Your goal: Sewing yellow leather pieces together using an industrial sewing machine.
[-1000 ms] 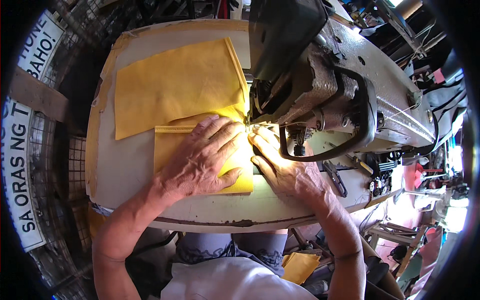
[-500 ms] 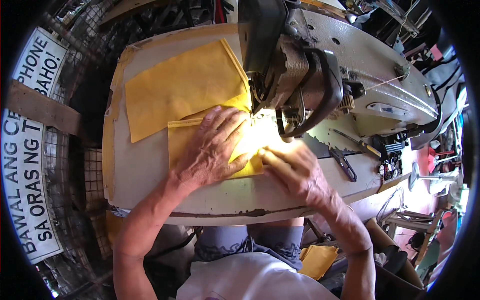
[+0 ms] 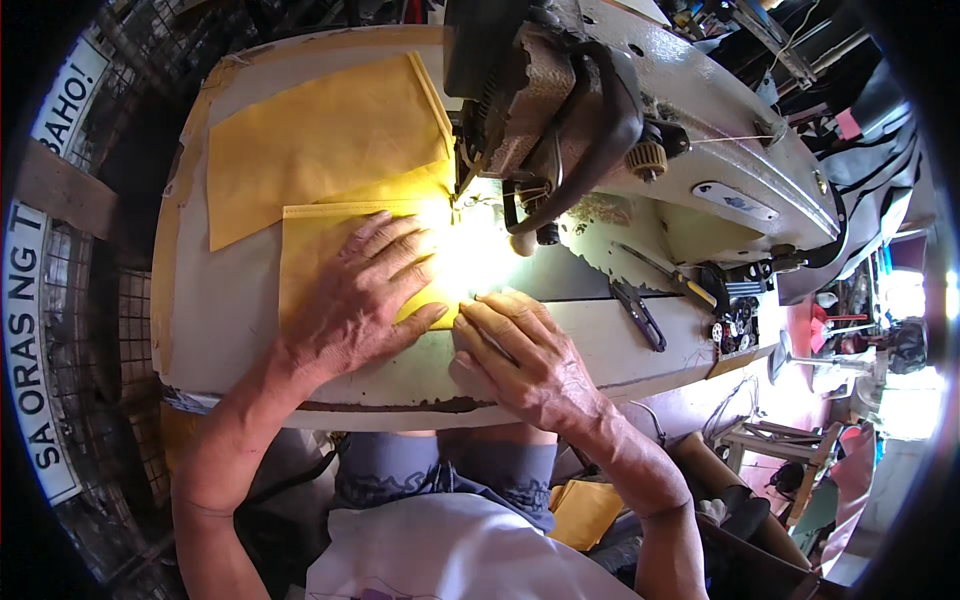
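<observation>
Under the left hand (image 3: pixel 365 300) (fingers flat) lies folded yellow cloth (image 3: pixel 320 170), stretching far-left from the grey sewing machine (image 3: pixel 640 130); right hand (image 3: pixel 520 355) presses its near-right edge, fingers flat.

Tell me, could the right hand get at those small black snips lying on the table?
Probably yes. The right hand rests at the yellow fabric's edge, and the snips lie just to its right on the table with nothing between.

Worn pale worktable (image 3: pixel 230 330), wire mesh (image 3: pixel 95 320), cluttered sunlit surroundings.
</observation>
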`<state>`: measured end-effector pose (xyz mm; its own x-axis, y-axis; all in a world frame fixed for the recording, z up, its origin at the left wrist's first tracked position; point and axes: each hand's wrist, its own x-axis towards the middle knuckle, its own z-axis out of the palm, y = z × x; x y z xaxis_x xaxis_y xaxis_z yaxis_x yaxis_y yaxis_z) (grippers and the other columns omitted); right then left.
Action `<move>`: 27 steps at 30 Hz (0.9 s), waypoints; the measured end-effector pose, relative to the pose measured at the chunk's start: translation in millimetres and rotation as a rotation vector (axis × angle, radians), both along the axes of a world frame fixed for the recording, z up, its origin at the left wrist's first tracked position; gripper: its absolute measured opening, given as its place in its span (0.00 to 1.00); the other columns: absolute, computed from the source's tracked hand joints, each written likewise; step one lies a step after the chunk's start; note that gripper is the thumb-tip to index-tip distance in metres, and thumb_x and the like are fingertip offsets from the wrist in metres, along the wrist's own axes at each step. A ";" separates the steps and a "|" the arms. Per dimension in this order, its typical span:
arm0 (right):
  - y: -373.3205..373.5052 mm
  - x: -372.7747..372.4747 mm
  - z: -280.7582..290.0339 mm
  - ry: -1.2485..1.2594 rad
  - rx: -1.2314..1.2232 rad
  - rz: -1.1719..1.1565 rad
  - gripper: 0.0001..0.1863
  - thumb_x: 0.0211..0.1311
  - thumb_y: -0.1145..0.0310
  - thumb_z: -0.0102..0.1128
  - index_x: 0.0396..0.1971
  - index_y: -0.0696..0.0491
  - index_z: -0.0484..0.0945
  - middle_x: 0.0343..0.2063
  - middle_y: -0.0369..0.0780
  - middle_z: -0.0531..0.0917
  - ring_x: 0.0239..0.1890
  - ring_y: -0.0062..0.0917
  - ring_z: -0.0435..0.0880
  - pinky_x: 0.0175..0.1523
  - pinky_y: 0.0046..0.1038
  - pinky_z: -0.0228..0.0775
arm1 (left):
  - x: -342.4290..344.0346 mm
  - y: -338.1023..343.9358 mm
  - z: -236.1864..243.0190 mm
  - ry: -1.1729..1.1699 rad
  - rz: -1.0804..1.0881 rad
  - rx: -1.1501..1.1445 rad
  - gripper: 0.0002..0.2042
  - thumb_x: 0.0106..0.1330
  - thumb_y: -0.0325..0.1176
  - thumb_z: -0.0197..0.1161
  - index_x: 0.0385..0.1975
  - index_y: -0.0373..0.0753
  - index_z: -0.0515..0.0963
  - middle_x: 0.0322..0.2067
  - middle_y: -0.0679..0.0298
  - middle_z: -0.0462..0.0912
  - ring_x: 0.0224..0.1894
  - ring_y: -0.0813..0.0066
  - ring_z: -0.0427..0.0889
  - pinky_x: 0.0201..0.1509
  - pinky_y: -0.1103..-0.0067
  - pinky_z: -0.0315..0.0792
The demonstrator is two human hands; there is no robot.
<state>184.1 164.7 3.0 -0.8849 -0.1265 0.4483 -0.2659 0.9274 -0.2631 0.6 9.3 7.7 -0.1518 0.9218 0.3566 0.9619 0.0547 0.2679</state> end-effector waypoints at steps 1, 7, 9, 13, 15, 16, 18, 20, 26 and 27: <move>0.5 -0.8 0.4 -0.011 -0.002 -0.004 0.21 0.55 0.68 0.72 0.48 0.61 0.82 0.50 0.46 0.83 0.53 0.40 0.83 0.61 0.43 0.76 | -0.4 0.5 0.5 0.019 -0.006 -0.006 0.21 0.64 0.40 0.67 0.52 0.35 0.79 0.55 0.55 0.79 0.64 0.59 0.73 0.76 0.63 0.58; 6.7 -11.4 1.3 -0.030 -0.017 -0.011 0.19 0.60 0.67 0.67 0.49 0.61 0.81 0.51 0.45 0.82 0.55 0.36 0.81 0.63 0.40 0.72 | -13.0 9.6 2.2 0.019 -0.015 -0.015 0.21 0.64 0.41 0.67 0.52 0.35 0.79 0.54 0.55 0.80 0.64 0.59 0.73 0.75 0.62 0.60; 10.9 -18.2 1.2 -0.036 -0.024 -0.021 0.19 0.61 0.66 0.67 0.48 0.60 0.82 0.51 0.44 0.82 0.55 0.36 0.82 0.62 0.40 0.72 | -20.2 13.6 0.9 0.016 -0.007 -0.011 0.21 0.64 0.41 0.67 0.52 0.35 0.79 0.54 0.55 0.80 0.64 0.58 0.73 0.75 0.61 0.60; 17.4 -31.2 3.2 -0.051 -0.001 -0.013 0.20 0.61 0.63 0.68 0.48 0.59 0.82 0.47 0.44 0.83 0.49 0.35 0.83 0.54 0.37 0.74 | -34.1 19.2 -2.9 0.014 -0.020 -0.006 0.20 0.62 0.41 0.68 0.50 0.35 0.80 0.54 0.56 0.79 0.64 0.57 0.74 0.75 0.61 0.61; 19.6 -36.4 4.8 -0.094 0.003 -0.020 0.20 0.61 0.61 0.68 0.48 0.59 0.81 0.45 0.44 0.83 0.47 0.35 0.83 0.51 0.37 0.73 | -40.4 23.6 -5.7 0.018 -0.014 0.017 0.20 0.62 0.41 0.68 0.50 0.35 0.80 0.54 0.56 0.79 0.64 0.57 0.74 0.75 0.61 0.61; 20.3 -39.2 5.2 -0.149 -0.025 -0.040 0.20 0.61 0.61 0.68 0.47 0.58 0.81 0.44 0.44 0.83 0.45 0.35 0.83 0.49 0.37 0.72 | -43.7 25.7 -6.8 0.028 -0.013 0.018 0.21 0.62 0.41 0.69 0.50 0.36 0.79 0.54 0.56 0.79 0.64 0.57 0.74 0.75 0.61 0.61; 21.2 -41.2 5.3 -0.206 -0.050 -0.057 0.20 0.61 0.60 0.68 0.47 0.58 0.81 0.43 0.45 0.82 0.44 0.35 0.82 0.47 0.37 0.71 | -48.9 28.7 -8.9 0.038 -0.008 0.021 0.21 0.62 0.41 0.69 0.50 0.36 0.79 0.55 0.56 0.78 0.64 0.58 0.74 0.75 0.61 0.61; 22.3 -37.7 4.3 -0.304 -0.060 -0.123 0.19 0.60 0.60 0.69 0.46 0.57 0.82 0.43 0.45 0.82 0.48 0.38 0.81 0.53 0.40 0.71 | -53.7 31.1 -10.3 0.057 0.008 -0.013 0.21 0.61 0.41 0.69 0.51 0.36 0.79 0.55 0.57 0.78 0.65 0.58 0.73 0.75 0.61 0.61; 46.3 25.6 5.8 -0.092 0.057 -0.502 0.22 0.52 0.71 0.75 0.49 0.54 0.83 0.54 0.44 0.78 0.58 0.43 0.76 0.60 0.45 0.70 | -67.4 40.7 -14.1 0.043 0.019 0.014 0.21 0.61 0.40 0.70 0.51 0.39 0.78 0.55 0.58 0.77 0.66 0.59 0.72 0.76 0.62 0.60; 54.2 41.1 7.3 -0.040 0.068 -0.607 0.22 0.52 0.76 0.72 0.50 0.55 0.83 0.55 0.45 0.78 0.59 0.43 0.76 0.61 0.44 0.71 | -69.9 42.6 -14.3 0.056 0.004 0.022 0.21 0.61 0.40 0.70 0.51 0.39 0.78 0.55 0.58 0.77 0.66 0.59 0.72 0.76 0.62 0.60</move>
